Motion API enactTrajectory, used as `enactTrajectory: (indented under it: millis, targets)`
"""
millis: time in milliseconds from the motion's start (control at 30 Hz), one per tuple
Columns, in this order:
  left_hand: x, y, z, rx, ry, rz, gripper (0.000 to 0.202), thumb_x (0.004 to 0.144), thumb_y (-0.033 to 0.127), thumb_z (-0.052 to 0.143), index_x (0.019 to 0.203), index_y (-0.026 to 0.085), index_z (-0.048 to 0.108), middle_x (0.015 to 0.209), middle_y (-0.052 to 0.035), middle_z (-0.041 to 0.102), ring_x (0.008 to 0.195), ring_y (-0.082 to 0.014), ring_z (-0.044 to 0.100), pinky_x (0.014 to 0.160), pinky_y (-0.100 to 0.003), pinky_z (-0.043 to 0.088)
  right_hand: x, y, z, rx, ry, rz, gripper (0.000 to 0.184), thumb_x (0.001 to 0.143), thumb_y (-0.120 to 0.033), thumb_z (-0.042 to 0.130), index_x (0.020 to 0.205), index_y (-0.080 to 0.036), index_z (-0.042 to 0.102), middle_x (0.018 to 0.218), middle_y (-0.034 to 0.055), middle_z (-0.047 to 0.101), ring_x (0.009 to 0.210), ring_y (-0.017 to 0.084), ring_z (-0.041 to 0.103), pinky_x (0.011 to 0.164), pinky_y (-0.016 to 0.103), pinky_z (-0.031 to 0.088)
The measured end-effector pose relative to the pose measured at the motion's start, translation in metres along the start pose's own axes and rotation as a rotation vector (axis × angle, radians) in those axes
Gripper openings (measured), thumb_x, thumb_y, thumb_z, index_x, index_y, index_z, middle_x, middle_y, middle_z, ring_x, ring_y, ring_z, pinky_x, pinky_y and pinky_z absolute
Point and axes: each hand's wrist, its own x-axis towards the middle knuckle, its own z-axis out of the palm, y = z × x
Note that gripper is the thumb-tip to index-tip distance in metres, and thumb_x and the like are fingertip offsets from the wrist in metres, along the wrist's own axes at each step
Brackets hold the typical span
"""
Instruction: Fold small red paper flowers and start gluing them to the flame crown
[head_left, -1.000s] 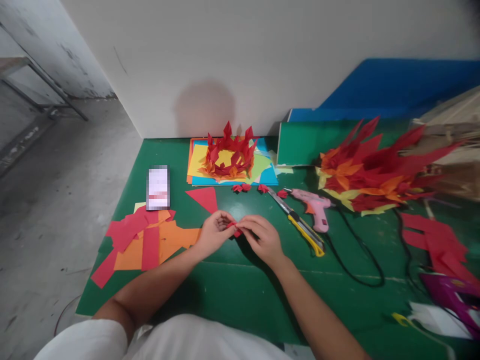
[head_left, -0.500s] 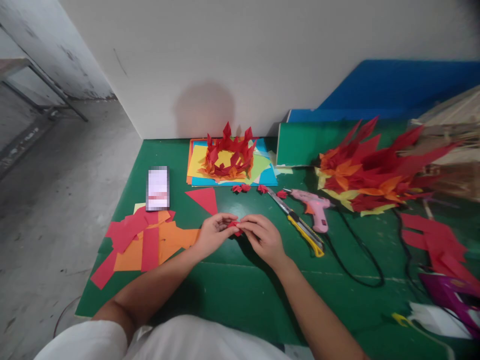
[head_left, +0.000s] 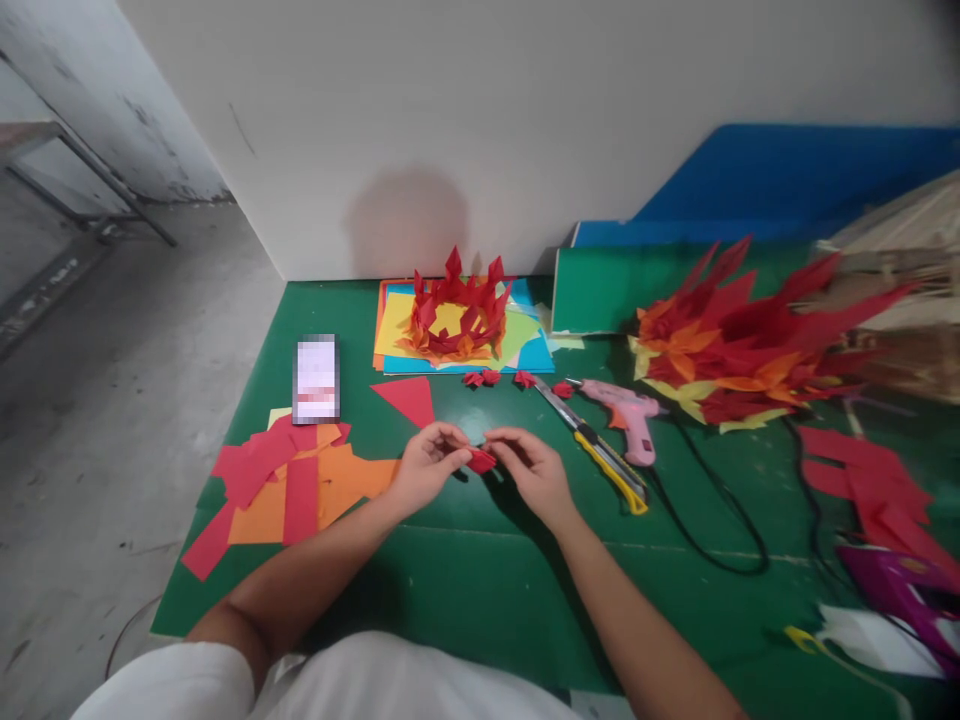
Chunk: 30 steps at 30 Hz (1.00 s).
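Nearest, above the green bench (head_left: 480, 575), we have a small red folded paper piece (head_left: 484, 462) between our hands, compact, layered and rounded along its lower edge. Our left hand (head_left: 433, 468) pinches its left end between thumb and fingers, which hide that part. Our right hand (head_left: 534, 480) has its thumb and forefinger close together at the upper right edge; we cannot tell whether they grip it. The visible length lies roughly left to right, its free end pointing right. Level with our left wrist lies a pile of red and orange paper (head_left: 302, 500); to our right, the yellow cutter (head_left: 609, 470) slants away, beside the pink glue gun (head_left: 636, 425). Beyond our fingers come a red paper wedge (head_left: 411, 400), then small red folded bits (head_left: 481, 379) in a row. Farthest, a red-and-orange paper crown (head_left: 491, 308) stands on coloured sheets (head_left: 391, 328).
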Motion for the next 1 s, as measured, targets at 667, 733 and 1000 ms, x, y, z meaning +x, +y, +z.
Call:
enactTrajectory:
  millis: [667, 733, 1000]
  targets:
    - [-0.0034, 0.0027, -0.0057, 0.482, -0.152, 0.461, 0.012, 0.079, 0.029, 0.064, 0.082, 0.02, 0.071, 0.085, -0.0062, 0.065, 0.079, -0.0146, 0.062, 0.074, -0.029, 0.052, -0.0044, -0.0014, 0.0028, 0.08, -0.032, -0.102, 0.016, 0.075, -0.034, 0.068, 0.085, -0.021, 0.064, 0.072, 0.0013, 0.066, 0.061, 0.013, 0.062, 0.059, 0.025, 0.054]
    - [-0.0037, 0.0036, -0.0057, 0.488, -0.148, 0.484, 0.01, 0.078, 0.027, 0.065, 0.081, 0.02, 0.072, 0.084, -0.0062, 0.065, 0.078, -0.0144, 0.062, 0.072, -0.029, 0.052, -0.0055, 0.0, 0.0035, 0.08, -0.017, -0.111, 0.016, 0.075, -0.033, 0.069, 0.085, -0.021, 0.064, 0.072, 0.001, 0.066, 0.062, 0.013, 0.062, 0.059, 0.025, 0.054]
    - [-0.0077, 0.0056, -0.0072, 0.554, -0.117, 0.652, 0.005, 0.077, 0.023, 0.066, 0.079, 0.02, 0.07, 0.08, -0.0049, 0.066, 0.073, -0.0126, 0.064, 0.067, -0.026, 0.053, -0.0037, -0.0042, 0.0006, -0.04, -0.022, -0.31, 0.005, 0.078, -0.026, 0.066, 0.081, -0.024, 0.069, 0.074, 0.0025, 0.067, 0.07, 0.015, 0.062, 0.066, 0.029, 0.052]
